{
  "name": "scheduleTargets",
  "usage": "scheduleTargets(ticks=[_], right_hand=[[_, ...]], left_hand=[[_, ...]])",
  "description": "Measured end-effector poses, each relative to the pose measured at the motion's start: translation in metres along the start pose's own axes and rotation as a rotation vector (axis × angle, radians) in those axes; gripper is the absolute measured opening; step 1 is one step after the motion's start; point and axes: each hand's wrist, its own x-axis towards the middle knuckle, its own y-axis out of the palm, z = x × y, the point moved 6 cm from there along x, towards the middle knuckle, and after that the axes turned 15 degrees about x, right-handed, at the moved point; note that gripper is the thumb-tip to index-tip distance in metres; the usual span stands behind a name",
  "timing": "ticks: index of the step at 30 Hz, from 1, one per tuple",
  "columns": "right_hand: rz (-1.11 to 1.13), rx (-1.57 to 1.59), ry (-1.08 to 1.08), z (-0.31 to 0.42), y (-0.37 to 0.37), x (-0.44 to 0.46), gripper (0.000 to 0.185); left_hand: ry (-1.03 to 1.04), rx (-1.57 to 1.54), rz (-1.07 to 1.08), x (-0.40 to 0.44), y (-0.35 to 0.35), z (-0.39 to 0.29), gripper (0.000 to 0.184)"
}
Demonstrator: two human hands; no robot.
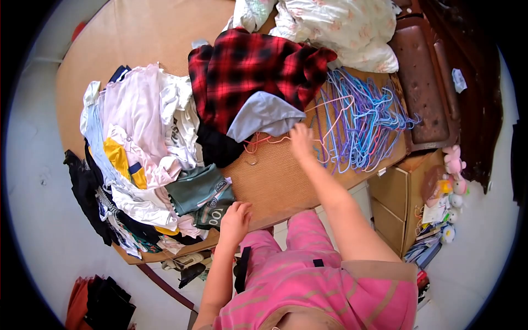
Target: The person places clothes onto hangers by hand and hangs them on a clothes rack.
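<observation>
The right hand (301,138) touches grey cloth (264,114), grip hard to tell. The left hand (235,222) curls loosely beside a shirt (199,190).

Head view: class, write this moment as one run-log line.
right hand: at edge of grey cloth | left hand: beside green clothing | hangers: heaped right of grey cloth

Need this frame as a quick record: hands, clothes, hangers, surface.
right hand: at the corner of gray-blue fabric; grip unclear
left hand: fingers part-curled, beside green garment
plaid garment: red and black, against gray-blue fabric
hangers: tangled heap, mostly blue and purple, at right
clothes pile: mixed colors, at left
surface: brown, under everything above
</observation>
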Motion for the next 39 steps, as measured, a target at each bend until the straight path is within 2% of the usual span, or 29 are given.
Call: scheduleTargets(ticks=[1, 2, 3, 4, 6, 7, 8, 9, 11, 12, 13, 15, 18, 20, 21, 25, 27, 28, 29, 30, 31, 33, 34, 35, 36, 37, 39], right_hand=[[0.047, -0.146, 0.048, -0.022, -0.001, -0.005, 0.031], [0.191, -0.219, 0.101, -0.041, -0.002, -0.010, 0.033], [0.234, -0.261, 0.070, -0.063, 0.003, -0.017, 0.033], [0.159, -0.281, -0.082, -0.077, 0.006, -0.023, 0.030], [0.374, -0.399, -0.055, -0.083, -0.005, -0.018, 0.017], [0.311, -0.432, -0.128, -0.086, -0.010, -0.020, 0.014], [0.343, -0.385, -0.120, -0.088, -0.016, -0.020, 0.013], [0.330, -0.345, -0.130, -0.087, -0.024, -0.021, 0.012], [0.365, -0.351, -0.116, -0.086, -0.029, -0.021, 0.012], [0.475, -0.413, -0.116, -0.084, -0.029, -0.019, 0.012], [0.472, -0.408, -0.142, -0.070, -0.035, -0.013, 0.012], [0.902, -0.415, 0.136, -0.068, -0.029, -0.020, 0.025], [0.781, -0.330, 0.051, -0.051, -0.041, -0.024, 0.035], [0.723, -0.296, 0.042, -0.062, -0.033, -0.031, 0.036], [0.675, -0.253, 0.050, -0.067, -0.029, -0.034, 0.038], [0.655, -0.251, 0.110, -0.059, -0.013, -0.058, 0.034], [0.546, -0.264, 0.171, -0.043, -0.020, -0.066, 0.031], [0.551, -0.262, 0.162, -0.047, -0.011, -0.067, 0.031], [0.674, -0.316, 0.164, -0.058, 0.007, -0.072, 0.028], [0.794, -0.372, 0.168, -0.065, 0.019, -0.078, 0.025], [0.787, -0.372, 0.167, -0.064, 0.020, -0.081, 0.025], [0.662, -0.176, 0.019, -0.048, 0.010, -0.078, 0.017], [0.649, -0.183, 0.015, -0.035, -0.006, -0.077, 0.017], [0.504, -0.134, -0.036, -0.017, -0.029, -0.074, 0.014], [0.359, -0.084, -0.090, 0.005, -0.056, -0.072, 0.012], [0.347, -0.092, -0.100, 0.019, -0.073, -0.073, 0.012], [0.145, 0.108, -0.127, 0.040, -0.113, -0.073, 0.013]], left_hand=[[-0.008, 0.001, 0.010, 0.003, 0.002, 0.002, 0.024], [-0.019, 0.004, 0.007, 0.006, 0.004, 0.005, 0.024], [-0.033, -0.004, 0.004, 0.009, 0.007, 0.010, 0.024], [-0.051, -0.010, -0.001, 0.010, 0.009, 0.018, 0.023], [-0.100, 0.010, -0.011, 0.011, 0.018, 0.042, 0.023], [-0.130, 0.020, -0.013, 0.011, 0.021, 0.056, 0.023], [-0.166, 0.055, -0.005, 0.010, 0.020, 0.067, 0.023], [-0.156, 0.112, -0.074, 0.008, 0.026, 0.087, 0.024], [-0.292, 0.205, -0.094, 0.005, 0.016, 0.116, 0.034], [-0.318, 0.211, -0.109, 0.005, 0.010, 0.128, 0.034], [-0.385, 0.318, -0.242, 0.001, -0.004, 0.142, 0.041], [-0.519, 0.448, -0.421, -0.010, -0.020, 0.176, 0.059], [-0.635, 0.493, -0.518, -0.020, -0.052, 0.206, 0.061], [-0.804, 0.609, -0.536, -0.030, -0.066, 0.227, 0.060], [-0.824, 0.610, -0.544, -0.033, -0.069, 0.237, 0.060], [-1.041, 0.629, -0.526, -0.063, -0.061, 0.289, 0.046], [-1.304, 0.344, -0.386, -0.089, -0.043, 0.316, 0.038], [-1.407, 0.333, -0.377, -0.098, -0.043, 0.311, 0.028], [-1.414, 0.334, -0.377, -0.111, -0.038, 0.320, 0.028], [-1.333, 0.088, -0.401, -0.124, -0.020, 0.339, 0.024], [-1.234, -0.155, -0.424, -0.131, -0.005, 0.352, 0.021], [-1.241, 0.016, -0.579, -0.143, -0.007, 0.356, 0.020], [-1.211, -0.038, -0.646, -0.141, -0.019, 0.343, 0.019], [-1.209, -0.050, -0.658, -0.139, -0.028, 0.330, 0.019], [-1.174, -0.151, -0.748, -0.136, -0.047, 0.306, 0.017], [-1.137, -0.251, -0.837, -0.133, -0.059, 0.288, 0.016], [-0.737, -0.902, -1.087, -0.119, -0.074, 0.247, 0.012]])
